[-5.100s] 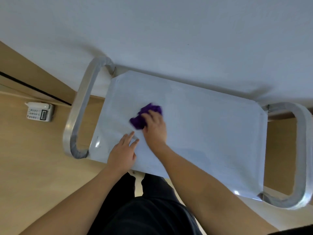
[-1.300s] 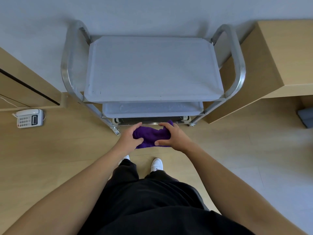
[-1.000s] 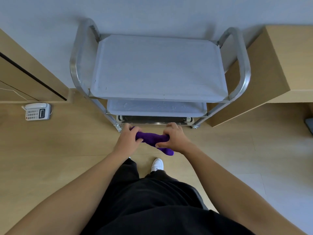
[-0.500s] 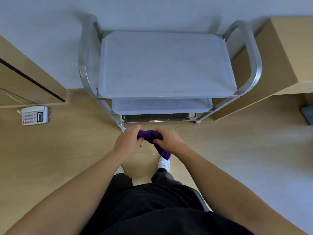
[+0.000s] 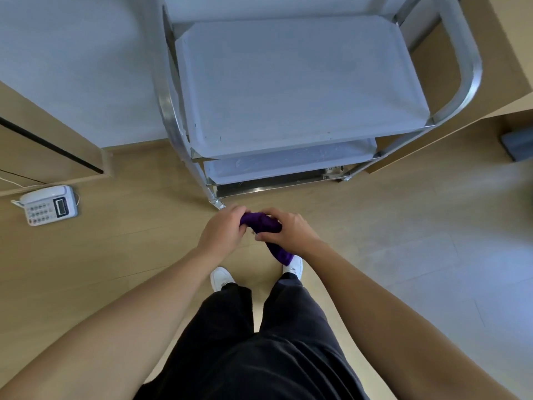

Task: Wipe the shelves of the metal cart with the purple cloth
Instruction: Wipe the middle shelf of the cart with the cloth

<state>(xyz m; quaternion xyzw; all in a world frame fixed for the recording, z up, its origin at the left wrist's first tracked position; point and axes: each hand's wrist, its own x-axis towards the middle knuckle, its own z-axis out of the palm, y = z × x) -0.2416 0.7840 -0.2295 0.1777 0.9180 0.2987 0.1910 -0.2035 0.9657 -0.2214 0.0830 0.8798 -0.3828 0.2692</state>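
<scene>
The metal cart (image 5: 302, 82) stands against the grey wall, its top shelf bare and a lower shelf (image 5: 288, 166) showing under the front edge. I stand back from it. Both hands hold the bunched purple cloth (image 5: 261, 223) in front of me, above the wooden floor. My left hand (image 5: 223, 232) grips its left end and my right hand (image 5: 284, 233) grips the rest, with a tail of cloth hanging below the right palm.
A white desk phone (image 5: 47, 204) lies on the floor at the left, next to a wooden cabinet (image 5: 43, 145). A wooden desk (image 5: 501, 59) stands right of the cart. A dark object (image 5: 517, 144) sits at the far right edge.
Since five seconds ago I have stepped back from the top shelf. Over the last second both hands have bunched the cloth tighter, coming closer together.
</scene>
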